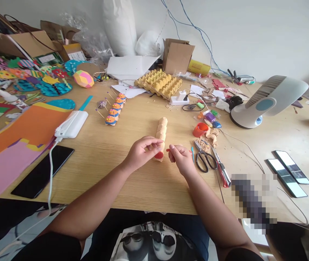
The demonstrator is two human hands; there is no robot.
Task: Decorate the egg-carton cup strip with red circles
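Observation:
A pale strip of egg-carton cups (162, 128) lies lengthwise on the table in front of me, its near end covered with a red patch (159, 156) that looks like modelling clay. Over the near part of this strip is my left hand (145, 152), thumb and forefinger slightly apart; whether the fingertips touch the strip I cannot tell. Just to its right, my right hand (180, 156) pinches a small piece of red clay (167, 149) between thumb and forefinger. Farther left stands a painted egg-carton caterpillar (115, 109), orange and blue, with sticks poking out.
Black-handled scissors (205, 159), a red utility knife (222, 170) and a red tub (201, 129) lie right of my hands. Beyond are egg trays (158, 83) and a white fan (268, 98). A power bank (71, 124) and black phone (42, 170) sit left.

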